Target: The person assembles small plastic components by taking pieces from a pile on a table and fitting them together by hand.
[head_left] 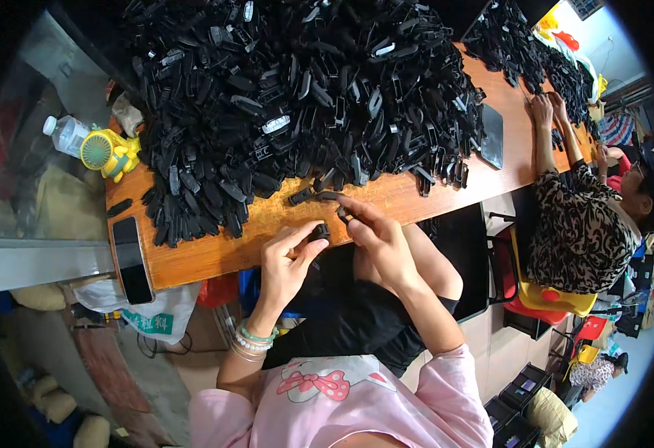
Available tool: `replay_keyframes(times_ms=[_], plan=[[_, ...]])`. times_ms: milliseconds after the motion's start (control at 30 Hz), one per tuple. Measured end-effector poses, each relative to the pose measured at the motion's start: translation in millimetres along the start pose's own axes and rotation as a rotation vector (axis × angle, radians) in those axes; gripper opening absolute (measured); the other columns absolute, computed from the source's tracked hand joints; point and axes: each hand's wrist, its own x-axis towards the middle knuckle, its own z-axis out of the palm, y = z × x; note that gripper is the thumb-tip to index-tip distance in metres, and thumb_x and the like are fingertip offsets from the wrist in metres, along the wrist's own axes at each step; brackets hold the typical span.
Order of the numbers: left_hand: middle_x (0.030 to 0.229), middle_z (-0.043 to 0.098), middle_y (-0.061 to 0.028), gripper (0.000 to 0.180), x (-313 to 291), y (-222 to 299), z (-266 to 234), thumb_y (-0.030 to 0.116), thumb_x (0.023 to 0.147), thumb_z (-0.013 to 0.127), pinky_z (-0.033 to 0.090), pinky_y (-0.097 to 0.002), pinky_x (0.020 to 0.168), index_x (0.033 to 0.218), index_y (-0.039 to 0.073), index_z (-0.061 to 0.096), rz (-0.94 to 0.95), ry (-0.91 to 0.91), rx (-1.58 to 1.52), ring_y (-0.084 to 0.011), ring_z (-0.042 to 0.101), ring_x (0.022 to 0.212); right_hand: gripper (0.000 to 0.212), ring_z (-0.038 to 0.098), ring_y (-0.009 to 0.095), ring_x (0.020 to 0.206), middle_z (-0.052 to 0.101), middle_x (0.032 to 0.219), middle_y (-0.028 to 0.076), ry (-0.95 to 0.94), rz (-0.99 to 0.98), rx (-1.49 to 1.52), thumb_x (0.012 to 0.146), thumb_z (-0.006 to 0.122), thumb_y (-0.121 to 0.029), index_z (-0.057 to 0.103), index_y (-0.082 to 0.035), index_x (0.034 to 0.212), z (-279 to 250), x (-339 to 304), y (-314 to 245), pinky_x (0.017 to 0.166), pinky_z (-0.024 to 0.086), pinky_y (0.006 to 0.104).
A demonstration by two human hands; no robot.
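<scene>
At the table's front edge, my left hand (284,261) pinches a small black plastic part (318,233) between thumb and fingers. A short way to its right, my right hand (384,250) is closed on another small dark piece (344,215), partly covered by the fingers. The two held pieces are apart. Just beyond my fingers, a black plastic clip-like part (301,196) lies loose on the wooden table (387,196). A large heap of similar black plastic parts (304,97) fills the table behind it.
At the left stand a phone (131,261), a yellow hand fan (103,153) and a plastic bottle (66,134). A dark flat tablet-like object (491,138) lies right of the heap. Another person (584,231) works at the table's right, by a second heap (514,45).
</scene>
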Motion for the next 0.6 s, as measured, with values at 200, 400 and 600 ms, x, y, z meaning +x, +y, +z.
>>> replay_keyframes(times_ms=[200, 400, 600], plan=[[0.073, 0.063, -0.0055, 0.027, -12.2, 3.7, -1.2, 0.010, 0.081, 0.068, 0.043, -0.0206, 0.051, 0.104, -0.005, 0.063, -0.176, -0.044, -0.290, -0.0071, 0.055, 0.057, 0.032, 0.052, 0.012, 0.073, 0.055, 0.086, 0.004, -0.125, -0.145, -0.054, 0.091, 0.054, -0.013, 0.055, 0.003, 0.120, 5.8, -24.4, -13.6, 0.066, 0.041, 0.0229], [0.077, 0.061, -0.0080, 0.025, -11.8, 17.6, -5.9, 0.007, 0.082, 0.067, 0.044, -0.0218, 0.052, 0.101, -0.008, 0.062, -0.118, -0.064, -0.253, -0.0095, 0.056, 0.060, 0.027, 0.052, 0.018, 0.064, 0.053, 0.077, 0.009, -0.108, -0.350, -0.393, 0.091, 0.050, -0.008, 0.056, 0.000, 0.116, 4.3, -27.1, -8.9, 0.062, 0.041, 0.0295], [0.073, 0.056, -0.0101, 0.025, -4.2, 33.4, -9.7, 0.010, 0.081, 0.066, 0.042, -0.0256, 0.057, 0.093, -0.011, 0.060, 0.118, -0.052, -0.031, -0.0153, 0.053, 0.063, 0.039, 0.055, 0.036, 0.078, 0.053, 0.085, 0.018, -0.009, -0.639, -0.683, 0.080, 0.057, 0.004, 0.049, 0.002, 0.118, 10.0, -30.9, -6.9, 0.066, 0.045, 0.0393]])
